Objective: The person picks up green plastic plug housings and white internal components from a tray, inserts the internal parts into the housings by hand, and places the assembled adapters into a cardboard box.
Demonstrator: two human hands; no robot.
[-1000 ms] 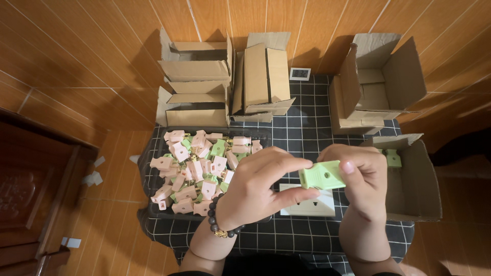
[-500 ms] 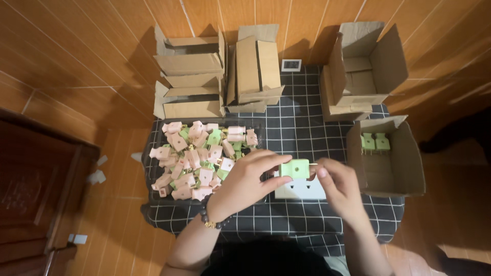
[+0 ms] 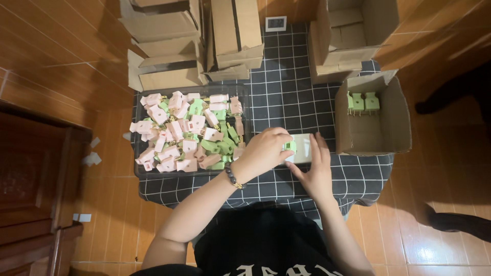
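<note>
On the left of the black checked cloth (image 3: 302, 71) sits a clear flat plastic tray (image 3: 139, 171) full of small pink and green plastic plugs (image 3: 186, 130), all heaped up. Behind it stand some brown cardboard boxes (image 3: 169, 48), folded and stacked. Next comes the left hand (image 3: 263, 151), with a dark bead bracelet (image 3: 232, 176) on its wrist. The arm comes up from below and the hand curls over, knuckles up, with the fingers closed on a small green plastic plug (image 3: 290, 146). The plug rests on top of a pale flat block (image 3: 303, 149) near the middle of the cloth. The plug looks light and hard, a bit smooth, so it is best pinched by its two flat sides. Just beside it, the right hand (image 3: 313, 171) lies flat with the fingers spread and straight, pressing down on the pale block to keep it from sliding. It holds nothing. Farther right is an open brown cardboard box (image 3: 394, 125) with a few more green plugs (image 3: 363, 102) standing in a row inside, at the back.
</note>
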